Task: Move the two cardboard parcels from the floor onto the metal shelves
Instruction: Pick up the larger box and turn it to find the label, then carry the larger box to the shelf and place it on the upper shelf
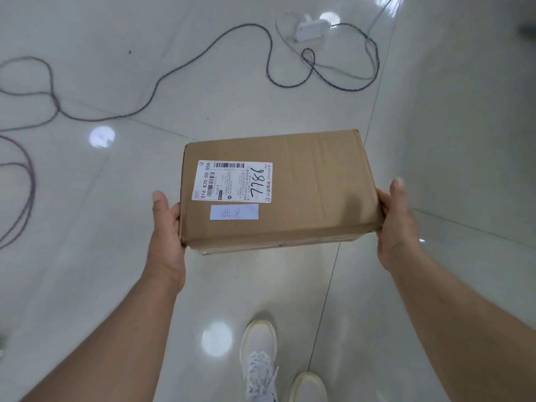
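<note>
Nearest the camera are pale sneakers (258, 358) on the glossy tile floor (87, 271). Above them, the left hand (166, 236) and right hand (398, 227) clamp the short ends of a cardboard parcel (304, 192), carried level and clear of the floor, shipping label (232, 181) up. It looks stiff and fairly light, so palms flat on the ends seems right. Farther out, a loose cable (162, 79) snakes toward a white adapter (310, 29). No shelves in sight.

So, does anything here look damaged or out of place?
The cardboard parcel, held level between the left hand and right hand, looks intact. The odd thing is the loose dark cable sprawled in loops across the floor ahead, a possible trip hazard.
</note>
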`<state>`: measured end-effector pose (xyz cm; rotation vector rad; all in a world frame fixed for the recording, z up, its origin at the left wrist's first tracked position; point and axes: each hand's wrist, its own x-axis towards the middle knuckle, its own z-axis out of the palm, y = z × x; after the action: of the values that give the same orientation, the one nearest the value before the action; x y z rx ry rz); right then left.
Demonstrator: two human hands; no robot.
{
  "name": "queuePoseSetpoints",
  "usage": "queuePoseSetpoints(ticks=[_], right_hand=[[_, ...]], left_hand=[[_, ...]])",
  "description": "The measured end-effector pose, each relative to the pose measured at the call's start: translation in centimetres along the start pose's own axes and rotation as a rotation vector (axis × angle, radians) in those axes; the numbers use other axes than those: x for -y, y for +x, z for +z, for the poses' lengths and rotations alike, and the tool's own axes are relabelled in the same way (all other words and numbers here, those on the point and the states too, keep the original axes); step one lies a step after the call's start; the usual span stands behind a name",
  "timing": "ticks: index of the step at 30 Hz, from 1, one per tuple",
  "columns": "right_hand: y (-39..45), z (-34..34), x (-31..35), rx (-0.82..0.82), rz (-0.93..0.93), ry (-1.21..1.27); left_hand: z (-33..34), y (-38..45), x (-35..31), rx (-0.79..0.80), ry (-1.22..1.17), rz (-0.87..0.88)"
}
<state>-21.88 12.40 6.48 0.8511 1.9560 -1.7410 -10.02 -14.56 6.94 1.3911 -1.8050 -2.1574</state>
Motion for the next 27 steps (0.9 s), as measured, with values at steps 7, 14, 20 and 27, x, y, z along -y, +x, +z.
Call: queuePoseSetpoints(ticks=[7, 14, 20, 27], right_hand=[[-4.5, -2.5, 7.5, 0.012, -0.084, 0.062], [-11.9, -6.0, 15.4, 0.013, -0.178, 0.068], [-18.7, -9.2, 20.8, -0.029, -0.24, 0.061], [-26.3, -11.4, 25.5, -0.047, -0.327, 0.097]], left_hand=[[0.9, -4.9, -7.7, 0.078, -0.023, 0.094], [1.1, -12.0, -16.6, 0.137, -0.004, 0.188], [1.1, -19.2, -23.8, 0.164, 0.032, 0.254], [0.0, -26.3, -29.0, 0.187, 0.018, 0.334]])
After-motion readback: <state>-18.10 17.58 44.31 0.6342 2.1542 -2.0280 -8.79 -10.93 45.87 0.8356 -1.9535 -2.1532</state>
